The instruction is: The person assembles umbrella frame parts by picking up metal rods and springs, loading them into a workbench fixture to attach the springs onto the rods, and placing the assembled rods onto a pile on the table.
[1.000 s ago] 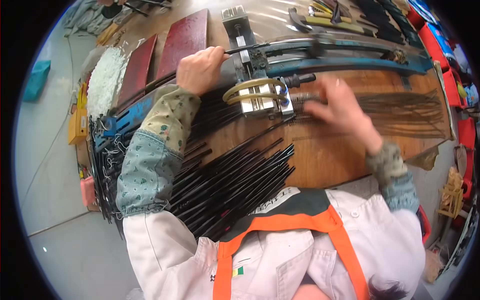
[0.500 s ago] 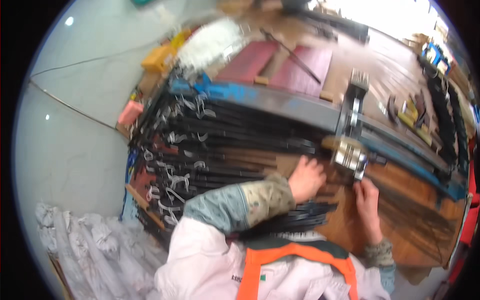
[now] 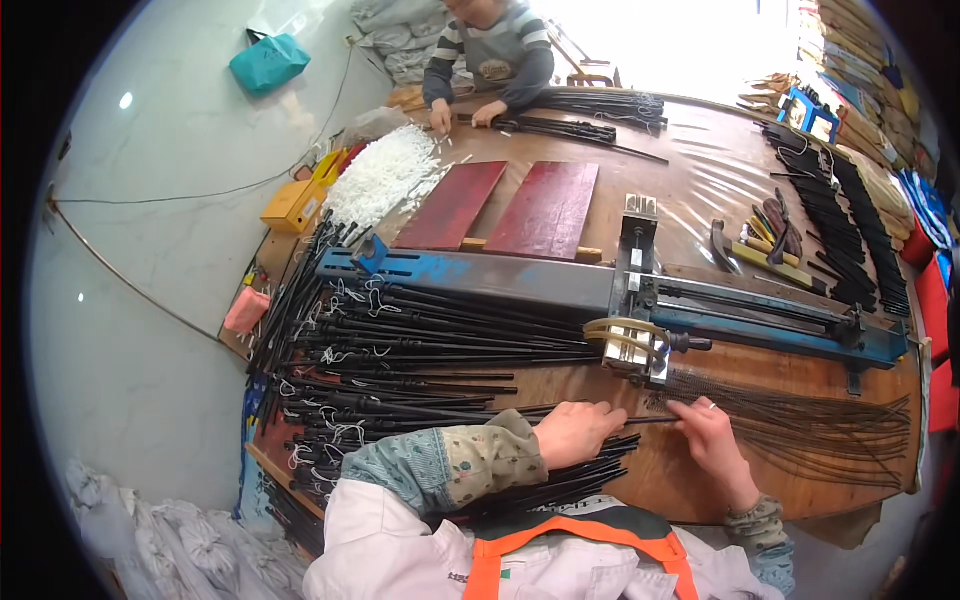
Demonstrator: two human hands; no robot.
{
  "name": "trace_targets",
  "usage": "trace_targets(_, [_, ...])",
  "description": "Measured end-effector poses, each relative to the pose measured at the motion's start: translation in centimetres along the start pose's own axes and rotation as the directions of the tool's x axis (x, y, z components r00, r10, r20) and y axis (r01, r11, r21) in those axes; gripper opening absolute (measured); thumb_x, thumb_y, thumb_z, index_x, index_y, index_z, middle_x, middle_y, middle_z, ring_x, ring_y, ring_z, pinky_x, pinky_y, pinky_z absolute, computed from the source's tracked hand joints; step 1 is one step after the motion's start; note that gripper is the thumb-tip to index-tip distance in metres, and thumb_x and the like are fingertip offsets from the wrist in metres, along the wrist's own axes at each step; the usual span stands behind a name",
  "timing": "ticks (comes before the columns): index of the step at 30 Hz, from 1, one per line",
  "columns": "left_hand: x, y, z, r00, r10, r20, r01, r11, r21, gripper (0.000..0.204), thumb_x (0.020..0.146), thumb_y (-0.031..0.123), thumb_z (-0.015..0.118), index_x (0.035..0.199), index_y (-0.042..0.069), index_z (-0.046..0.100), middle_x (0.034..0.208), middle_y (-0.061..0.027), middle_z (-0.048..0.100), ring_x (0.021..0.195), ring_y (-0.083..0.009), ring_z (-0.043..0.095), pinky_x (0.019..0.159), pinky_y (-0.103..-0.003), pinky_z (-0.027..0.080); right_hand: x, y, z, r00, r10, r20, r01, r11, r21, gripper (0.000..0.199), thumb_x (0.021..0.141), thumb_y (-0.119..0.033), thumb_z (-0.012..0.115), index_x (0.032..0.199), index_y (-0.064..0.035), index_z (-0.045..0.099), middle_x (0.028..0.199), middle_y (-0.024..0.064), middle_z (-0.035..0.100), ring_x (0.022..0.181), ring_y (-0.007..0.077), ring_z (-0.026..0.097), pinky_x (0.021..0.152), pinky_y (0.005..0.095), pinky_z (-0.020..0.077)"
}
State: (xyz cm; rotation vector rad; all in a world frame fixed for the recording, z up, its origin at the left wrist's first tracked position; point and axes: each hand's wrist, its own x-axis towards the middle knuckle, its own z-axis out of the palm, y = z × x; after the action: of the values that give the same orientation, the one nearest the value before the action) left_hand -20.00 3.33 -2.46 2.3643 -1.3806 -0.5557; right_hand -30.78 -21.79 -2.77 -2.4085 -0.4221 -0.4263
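Wooden workbench (image 3: 640, 480) carries a blue steel jig (image 3: 560, 285) across its middle, with black rods (image 3: 420, 345) bundled toward its left edge. Near the front edge lies one thin black rod (image 3: 640, 420), which looks light, stiff and slick, best pinched at both ends. The left hand (image 3: 575, 432) lies curled over it; the right hand (image 3: 712, 432) pinches its tip, wrist bent.

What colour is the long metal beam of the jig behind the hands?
Blue, worn paint, on the beam; head view.
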Motion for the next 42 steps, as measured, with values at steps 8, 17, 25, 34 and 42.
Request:
trace_targets(8, [1.1, -1.5, -1.6, 0.970, 0.125, 0.208, -0.068, 0.962, -0.263, 0.018, 0.102, 0.020, 0.053, 0.109, 0.009, 0.066, 0.098, -0.0221, 0.072, 0.090, -0.0468, 0.068, 0.079, -0.054, 0.053, -3.5, 0.3, 0.3, 0.969, -0.243, 0.050, 0.247, 0.964, -0.098, 0.047, 0.075, 0.003, 0.070, 0.123, 0.0016, 0.068, 0.090, 0.0107, 0.069, 0.081, 0.0310, 0.063, 0.066, 0.0404, 0.0528])
trace_targets(17, [5.6, 5.0, -3.7, 0.958, 0.266, 0.103, -0.280, 0.947, 0.156, 0.015, 0.089, 0.006, 0.058, 0.102, 0.000, 0.054, 0.090, -0.0188, 0.064, 0.084, -0.0359, 0.071, 0.069, -0.045, 0.059, -2.0, 2.0, -1.6, 0.993, -0.065, -0.102, 0.044, 0.980, -0.196, 0.055, 0.073, -0.008, 0.081, 0.122, 0.0035, 0.059, 0.104, 0.0216, 0.064, 0.089, 0.0406, 0.065, 0.074, 0.0458, 0.0557])
trace_targets(25, [13.7, 6.5, -10.8, 0.849, 0.525, -0.051, -0.416, 0.725, 0.549, 0.038, 0.089, 0.017, 0.063, 0.125, 0.009, 0.055, 0.087, -0.0124, 0.064, 0.084, -0.0324, 0.068, 0.066, -0.043, 0.057, -3.2, 7.8, -8.1, 0.734, 0.377, -0.565, -0.505, 0.859, -0.084, 0.068, 0.092, 0.002, 0.070, 0.155, -0.0087, 0.046, 0.067, 0.0044, 0.056, 0.059, 0.0180, 0.053, 0.059, 0.0287, 0.0461])
trace_targets(34, [12.5, 4.2, -11.1, 0.820, 0.563, -0.104, -0.441, 0.737, 0.512, 0.047, 0.084, 0.010, 0.065, 0.130, 0.009, 0.054, 0.089, -0.0114, 0.062, 0.087, -0.0304, 0.068, 0.069, -0.042, 0.058, -0.4, 7.4, -5.8, 0.819, 0.036, -0.573, -0.288, 0.889, -0.356, 0.057, 0.089, -0.010, 0.077, 0.142, -0.0020, 0.058, 0.094, 0.0076, 0.061, 0.079, 0.0216, 0.058, 0.067, 0.0337, 0.0485])
trace_targets(42, [10.0, 2.0, -12.9, 0.764, 0.618, -0.188, -0.411, 0.689, 0.597, 0.049, 0.081, 0.008, 0.066, 0.130, 0.016, 0.062, 0.084, -0.0049, 0.058, 0.081, -0.0245, 0.064, 0.069, -0.038, 0.054, 1.1, 5.5, -5.8, 0.868, -0.165, -0.468, 0.041, 0.964, -0.263, 0.031, 0.091, 0.005, 0.063, 0.121, 0.0009, 0.071, 0.085, 0.0079, 0.059, 0.085, 0.0244, 0.057, 0.076, 0.0361, 0.0471])
